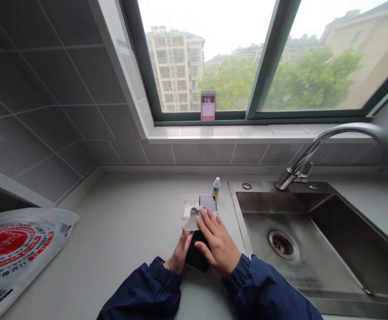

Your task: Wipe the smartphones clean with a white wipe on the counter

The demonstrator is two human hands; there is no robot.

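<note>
My left hand (178,254) grips a black smartphone (198,257) along its left edge, with the thumb on the side. Across the phone's far end lies a thin grey cloth (193,221). My right hand (219,243) holds the cloth down against the phone, fingers extended over it and the thumb over the dark screen. Part of the cloth is hidden under those fingers. Just beyond the hands are a clear phone case (190,208) and a flat dark-edged rectangular thing (207,203) with a pale reflection. A small white-capped bottle (216,186) stands behind them.
To the right is a steel sink (240,222) with a curved chrome faucet (327,133). A white plastic bag (20,249) with red print lies on the pale counter (127,213) at left. Behind the counter rise a tiled wall and a window; a small pinkish blurred item (208,109) is at the window.
</note>
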